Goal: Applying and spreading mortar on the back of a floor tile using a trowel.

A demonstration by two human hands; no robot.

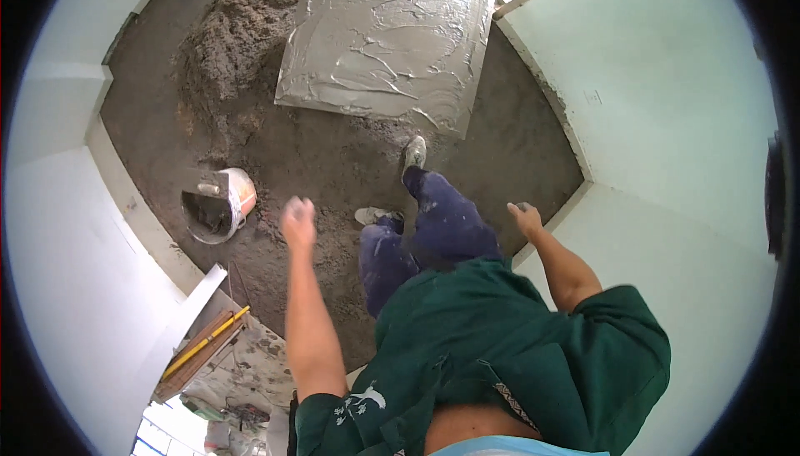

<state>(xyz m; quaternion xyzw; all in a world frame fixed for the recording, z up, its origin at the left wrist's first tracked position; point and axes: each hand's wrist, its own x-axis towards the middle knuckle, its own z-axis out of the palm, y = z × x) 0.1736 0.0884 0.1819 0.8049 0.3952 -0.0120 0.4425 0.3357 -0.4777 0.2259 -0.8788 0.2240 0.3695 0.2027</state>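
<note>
My left hand [298, 221] hangs in the air left of my legs, slightly blurred, its fingers curled in with nothing visible in them. My right hand [525, 218] is out to the right near the wall, fingers loosely bent and a little apart, holding nothing. Nearest my left hand stands a whitish-orange bucket [243, 194], tilted in this view. A plastering trowel [209, 189] with a pale handle lies across its mouth. Beyond my feet lies a large rectangular slab [383, 39], its top coated in wet grey mortar with trowel ridges.
A heap of sandy mortar mix [229, 48] lies left of the slab on the rough grey floor [317, 152]. White walls [658, 114] rise on both sides. Behind me at the left are a yellow level [207, 341], brown boards [193, 354] and clutter.
</note>
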